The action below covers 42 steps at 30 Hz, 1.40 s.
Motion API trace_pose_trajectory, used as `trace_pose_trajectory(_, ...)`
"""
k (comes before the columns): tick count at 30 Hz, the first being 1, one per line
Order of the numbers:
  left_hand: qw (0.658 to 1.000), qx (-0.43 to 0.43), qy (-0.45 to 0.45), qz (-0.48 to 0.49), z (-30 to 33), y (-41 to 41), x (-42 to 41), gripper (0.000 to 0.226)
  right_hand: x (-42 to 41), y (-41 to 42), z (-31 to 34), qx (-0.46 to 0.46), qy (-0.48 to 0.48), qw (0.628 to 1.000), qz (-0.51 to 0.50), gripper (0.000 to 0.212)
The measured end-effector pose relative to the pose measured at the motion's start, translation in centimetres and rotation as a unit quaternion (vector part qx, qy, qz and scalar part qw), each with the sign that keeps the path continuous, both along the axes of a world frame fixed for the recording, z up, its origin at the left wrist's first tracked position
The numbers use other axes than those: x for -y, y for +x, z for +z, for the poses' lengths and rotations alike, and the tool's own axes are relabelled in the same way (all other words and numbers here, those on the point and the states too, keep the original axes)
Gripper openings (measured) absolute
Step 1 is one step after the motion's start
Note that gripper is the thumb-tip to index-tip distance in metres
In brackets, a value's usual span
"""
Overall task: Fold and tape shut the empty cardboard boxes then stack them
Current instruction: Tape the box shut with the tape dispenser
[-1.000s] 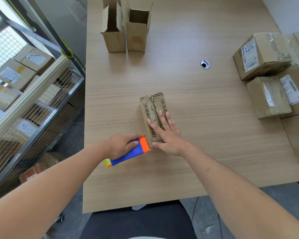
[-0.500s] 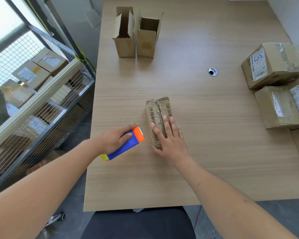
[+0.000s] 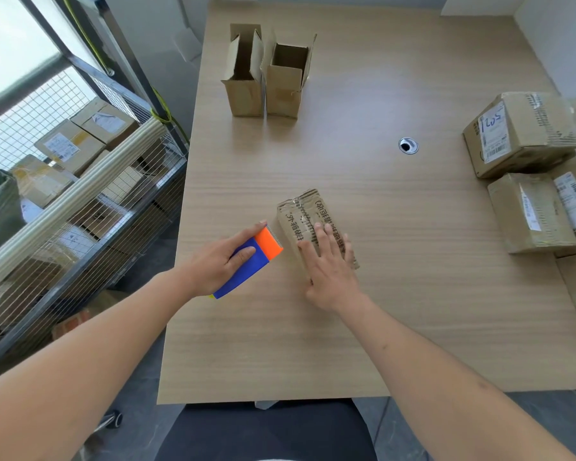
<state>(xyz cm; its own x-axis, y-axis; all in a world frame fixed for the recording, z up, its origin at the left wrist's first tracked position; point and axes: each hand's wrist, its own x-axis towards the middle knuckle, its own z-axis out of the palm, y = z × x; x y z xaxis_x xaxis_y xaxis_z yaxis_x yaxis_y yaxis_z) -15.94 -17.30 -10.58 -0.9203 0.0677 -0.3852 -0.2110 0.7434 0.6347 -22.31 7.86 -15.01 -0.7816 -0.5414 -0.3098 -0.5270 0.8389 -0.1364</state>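
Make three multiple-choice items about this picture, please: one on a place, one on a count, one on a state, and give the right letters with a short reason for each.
1. Where does the tape dispenser lie in relation to the closed box under the right hand?
A. To its left
B. On top of it
C. Behind it, at the far edge of the table

2. How many open boxes stand at the far side of the table?
A. One
B. Two
C. Four

3. How does the right hand lie?
A. Flat on the closed box, fingers straight
C. Curled round the dispenser
B. Lifted clear above the table

Answers: 1 A, the left hand holds the dispenser just left of the box. 2 B, one open box and another stand side by side. 3 A, its palm and fingers press on the box top.
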Motion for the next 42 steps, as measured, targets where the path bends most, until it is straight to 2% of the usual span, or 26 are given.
trace_pose_trajectory(5,0.999,-0.031,0.031,0.015,0.2,0.0,0.9,0.056,-0.6,-0.9,1.1,0.036,-0.031,0.999,-0.019,0.109)
trace_pose_trajectory(10,0.998,-0.042,0.046,0.024,1.0,0.3,2.2,0.057,-2.2,-1.9,1.2,0.024,-0.03,0.99,0.137,0.114)
trace_pose_trajectory(12,0.997,-0.045,0.048,0.03,1.1,0.6,2.8,0.057,-3.0,-2.6,1.0,0.012,-0.028,0.985,0.17,0.113)
trace_pose_trajectory(14,0.997,-0.044,0.048,0.033,1.1,0.9,3.3,0.057,-3.3,-3.1,0.8,0.032,-0.052,0.986,0.155,0.103)
trace_pose_trajectory(16,0.997,-0.042,0.044,0.037,0.9,1.2,3.8,0.057,-2.4,-3.0,0.9,0.038,-0.093,0.989,0.11,0.077)
trace_pose_trajectory(17,0.998,-0.041,0.042,0.037,0.9,1.4,3.9,0.057,-1.6,-2.8,1.1,0.019,-0.094,0.991,0.089,0.071)
trace_pose_trajectory(20,0.998,-0.033,0.047,0.038,0.8,1.6,4.0,0.057,1.7,-2.3,1.5,-0.034,-0.041,0.998,0.038,0.08)
trace_pose_trajectory(22,0.997,-0.033,0.054,0.036,0.8,1.5,4.0,0.057,3.6,-1.7,1.7,-0.035,-0.03,0.999,0.024,0.076)
trace_pose_trajectory(24,0.997,-0.039,0.06,0.036,0.7,1.4,4.2,0.057,4.4,-1.3,1.9,-0.03,-0.038,0.998,0.047,0.069)
trace_pose_trajectory(27,0.996,-0.04,0.065,0.04,0.7,1.5,4.5,0.058,4.2,-1.4,2.4,-0.002,-0.038,0.992,0.12,0.07)
trace_pose_trajectory(29,0.996,-0.034,0.068,0.035,0.7,1.7,4.8,0.058,3.8,-1.8,2.5,0.068,-0.106,0.984,0.125,0.064)
trace_pose_trajectory(31,0.997,-0.025,0.07,0.027,0.7,2.0,5.0,0.059,3.6,-2.0,2.0,0.127,-0.215,0.966,0.068,0.046)
trace_pose_trajectory(32,0.997,-0.019,0.071,0.022,0.7,2.2,5.2,0.059,3.6,-1.9,1.8,0.14,-0.241,0.959,0.046,0.036)
trace_pose_trajectory(34,0.997,-0.008,0.072,0.01,0.8,2.6,5.5,0.061,3.5,-1.8,1.3,0.139,-0.23,0.961,0.055,0.02)
trace_pose_trajectory(36,0.998,-0.005,0.069,-0.007,0.9,3.0,5.8,0.064,3.7,-1.6,1.1,0.132,-0.188,0.968,0.101,0.038)
trace_pose_trajectory(39,0.997,-0.005,0.073,-0.02,1.2,3.8,6.1,0.07,4.2,-1.3,1.6,0.158,-0.158,0.965,0.137,0.051)
trace_pose_trajectory(42,0.997,0.001,0.073,-0.033,1.6,4.6,6.5,0.077,4.7,-0.6,2.2,0.205,-0.112,0.955,0.181,0.081)
